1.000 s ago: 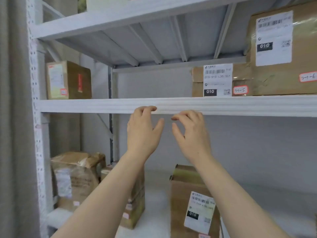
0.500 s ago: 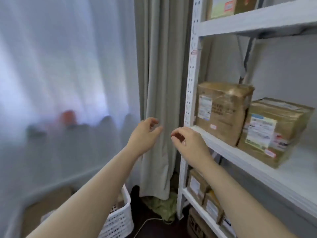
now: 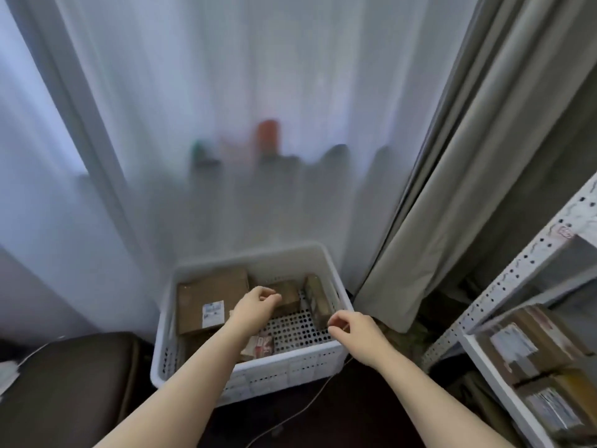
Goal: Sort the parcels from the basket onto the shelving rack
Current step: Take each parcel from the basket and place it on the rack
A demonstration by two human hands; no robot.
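Left fingers [image 3: 274,297]: loosely curled, grasping nothing, just short of the small brown parcel [image 3: 289,297].
Small brown parcel: directly ahead of the left fingers, toward the far wall of the basket [image 3: 284,367].
Right hand [image 3: 358,328]: fingers loosely curled, empty, above the basket's right rim.
Nearer hand: left hand [image 3: 255,307], by judgement.
Other parcels: large flat parcel [image 3: 210,295] at left; narrow parcel [image 3: 315,297] on edge at right.
Shelving rack [image 3: 517,286]: right, well apart.

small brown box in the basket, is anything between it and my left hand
Nothing visible. The left hand is over the open-topped basket, its fingers right at the small brown box; contact is unclear. The large labelled box lies to one side of it and the narrow box to the other, neither between.
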